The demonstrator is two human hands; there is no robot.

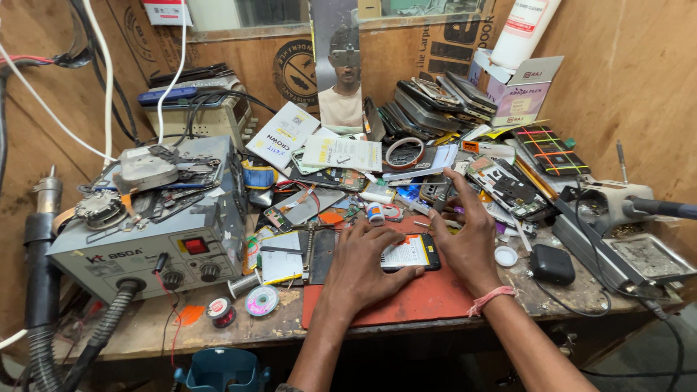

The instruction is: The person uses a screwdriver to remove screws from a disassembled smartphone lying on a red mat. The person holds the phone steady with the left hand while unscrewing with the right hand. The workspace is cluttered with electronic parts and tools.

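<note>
We see the left hand pressing flat on a black-framed opened phone with a white-and-yellow battery, fingers loose; right hand open, touching its 3 o'clock edge. It lies on the red mat mid-surface. Clutter at 12 o'clock could snag; the phone might slide.

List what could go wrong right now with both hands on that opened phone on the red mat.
1. The left hand presses on the opened phone, whose battery is exposed; hard pressure might dent it.
2. The right hand reaches among loose boards and parts just behind; it could knock some off.
3. The small white bottle stands close to the fingers and may tip.
</note>
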